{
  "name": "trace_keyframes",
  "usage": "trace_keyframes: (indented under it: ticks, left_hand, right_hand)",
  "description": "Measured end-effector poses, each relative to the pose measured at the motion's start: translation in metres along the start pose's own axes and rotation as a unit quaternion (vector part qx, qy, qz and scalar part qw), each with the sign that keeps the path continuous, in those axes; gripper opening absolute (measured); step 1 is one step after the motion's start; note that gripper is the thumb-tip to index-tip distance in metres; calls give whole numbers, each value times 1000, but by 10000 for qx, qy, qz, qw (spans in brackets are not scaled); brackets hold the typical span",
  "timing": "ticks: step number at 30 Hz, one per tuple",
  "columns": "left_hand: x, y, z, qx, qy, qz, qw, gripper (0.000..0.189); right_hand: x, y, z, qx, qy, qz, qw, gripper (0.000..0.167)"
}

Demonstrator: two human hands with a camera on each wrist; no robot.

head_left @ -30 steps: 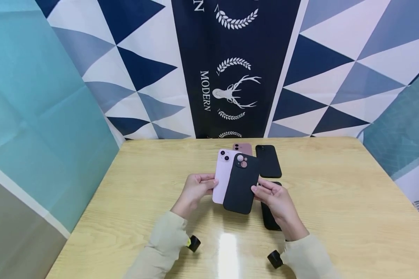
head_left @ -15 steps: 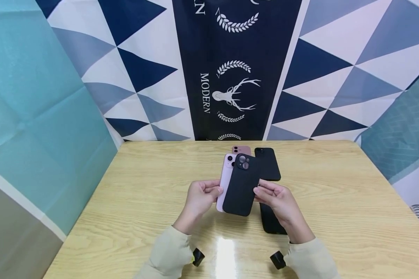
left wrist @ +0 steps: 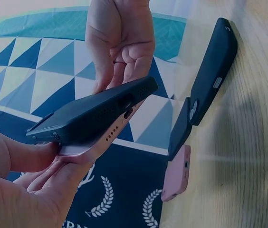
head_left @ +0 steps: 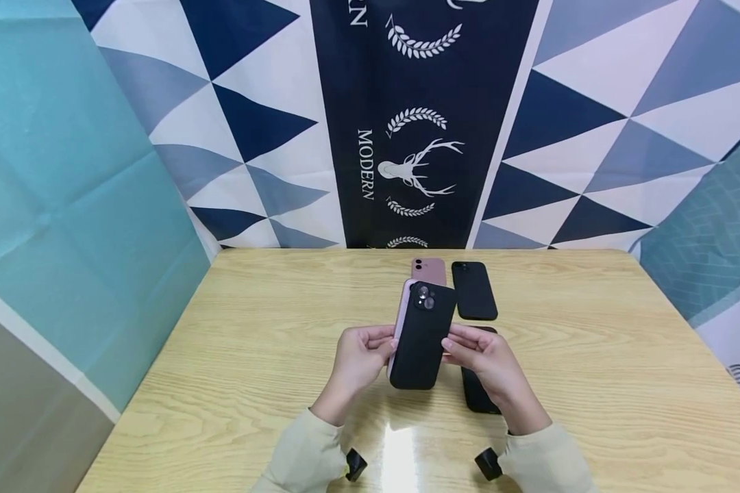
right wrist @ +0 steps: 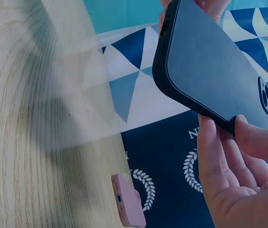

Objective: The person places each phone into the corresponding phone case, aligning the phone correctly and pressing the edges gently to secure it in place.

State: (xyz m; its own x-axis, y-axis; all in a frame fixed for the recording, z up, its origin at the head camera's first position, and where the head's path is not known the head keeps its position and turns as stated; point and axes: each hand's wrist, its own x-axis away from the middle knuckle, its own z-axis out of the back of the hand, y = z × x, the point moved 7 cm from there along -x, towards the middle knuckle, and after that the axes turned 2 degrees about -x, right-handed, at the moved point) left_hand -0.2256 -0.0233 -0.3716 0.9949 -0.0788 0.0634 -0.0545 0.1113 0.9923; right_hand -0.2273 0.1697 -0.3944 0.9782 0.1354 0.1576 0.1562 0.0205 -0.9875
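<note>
Above the table, my left hand (head_left: 359, 359) pinches a pale pink phone (left wrist: 93, 148) by its left edge. My right hand (head_left: 488, 359) grips a black phone case (head_left: 421, 346) by its right edge, thumb on the front. The case lies over the back of the phone, so only a thin pink strip shows at the left in the head view. Seen from the left wrist, the two meet at an angle, with a wedge-shaped gap on the left-hand side. Through the case's camera cutout (right wrist: 265, 95) the lenses show.
Behind the held pair lies a pink phone (head_left: 429, 270) on the wooden table (head_left: 253, 329). A black phone (head_left: 475, 291) lies to its right. Another black phone or case (head_left: 477, 392) is partly hidden by my right hand. A patterned cloth (head_left: 271, 137) hangs behind the table.
The phone and case have come together: the phone slid behind the case, leaving far less pink showing. Both hands moved closer to each other and slightly nearer to me.
</note>
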Motion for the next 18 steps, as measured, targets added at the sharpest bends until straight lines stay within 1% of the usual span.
trace_keyframes:
  ticks: [5,10,12,15,18]
  left_hand:
    - [1,0,-1,38,-17,-35,10000,25]
    - [2,1,0,-27,143,-73,9999,24]
    - [4,3,1,-109,246,-152,9995,23]
    - [8,7,2,-262,377,-370,9983,21]
    - [11,12,1,-361,439,-564,9968,20]
  right_hand:
    - [0,-2,0,109,42,-23,9999,50]
    - [1,-6,-1,183,106,-98,9997,50]
    - [1,-7,-1,252,151,-145,9995,50]
    - [3,-9,0,349,218,-200,9990,49]
    - [5,-11,0,378,310,-193,9986,48]
